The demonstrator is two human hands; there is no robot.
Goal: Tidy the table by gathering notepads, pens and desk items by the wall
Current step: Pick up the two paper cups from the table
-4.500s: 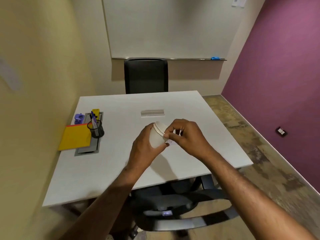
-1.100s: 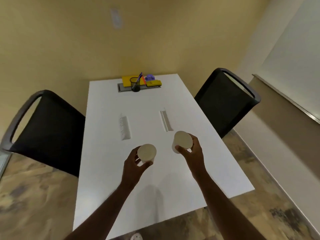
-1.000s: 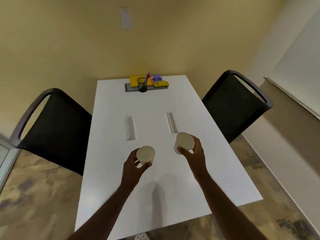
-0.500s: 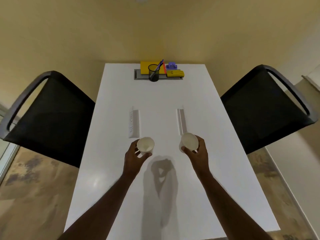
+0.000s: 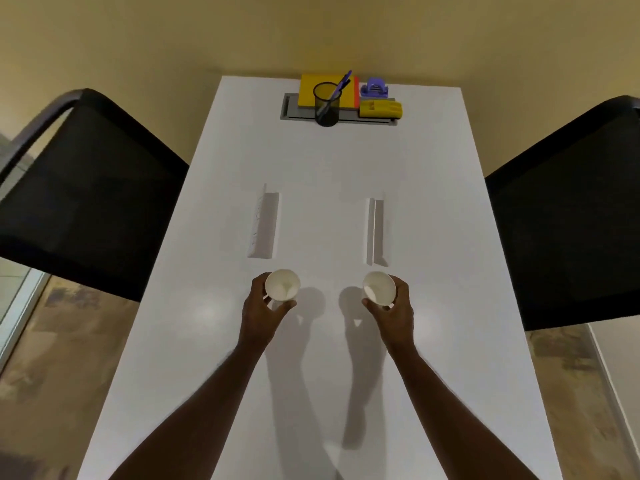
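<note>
White tabletop (image 5: 325, 375), view now squared to its length, unlike half a second ago. Hands: left hand (image 5: 261, 311) and right hand (image 5: 393, 311) each closed around one paper cup (image 5: 282, 285) (image 5: 379, 288), two cups, spread slightly wider. Farther: two flaps. By the wall: one yellow notepad (image 5: 323, 90), one pen holder (image 5: 327, 103), one stapler (image 5: 381, 109).

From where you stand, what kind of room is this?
Probably a small office meeting room: a long white table against the wall, black chairs on both sides, and a pen holder beside a yellow notepad.
</note>
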